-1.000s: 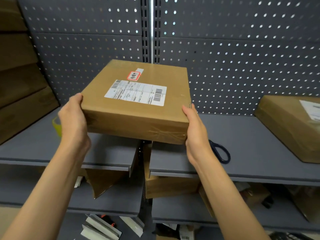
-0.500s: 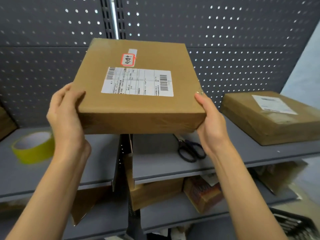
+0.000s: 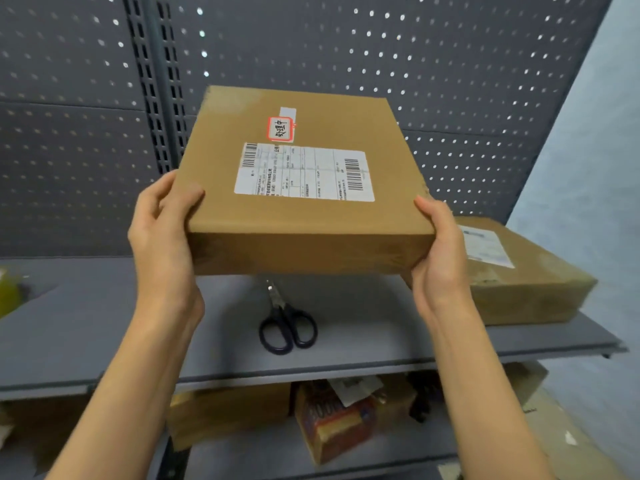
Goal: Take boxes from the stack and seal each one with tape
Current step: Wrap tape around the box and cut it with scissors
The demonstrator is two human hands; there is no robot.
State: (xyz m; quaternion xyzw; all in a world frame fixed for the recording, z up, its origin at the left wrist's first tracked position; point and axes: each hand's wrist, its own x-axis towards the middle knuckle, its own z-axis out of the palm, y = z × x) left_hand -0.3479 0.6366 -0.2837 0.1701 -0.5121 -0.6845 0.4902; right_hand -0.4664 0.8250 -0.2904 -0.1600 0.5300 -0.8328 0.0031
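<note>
Cardboard box [image 3: 304, 188], flat and square with a white shipping label [image 3: 304, 173] and a small red-bordered sticker [image 3: 280, 128] on top, is held in the air above the grey shelf [image 3: 363, 344], its near edge tipped a little down. The left hand [image 3: 162, 233] clamps its left near corner, thumb on the top face, and the right hand [image 3: 440, 251] clamps the right near corner, so the hands sit well apart with the box between them.

To do this step well, I'd say the person should keep it level and lower it onto a bare stretch of shelf, clear of the black-handled scissors [image 3: 287, 323] lying right under it, with a seam turned up ready for tape. The yellow tape roll [image 3: 8, 292] waits at the far left edge of view, well apart from both hands, so one hand will need to let go and reach for it.

By count: one box in hand, one labelled cardboard box [image 3: 519, 271] resting on the shelf at the right, one pair of scissors, one tape roll, and several cartons on the lower shelf [image 3: 398, 445], too jumbled to number
</note>
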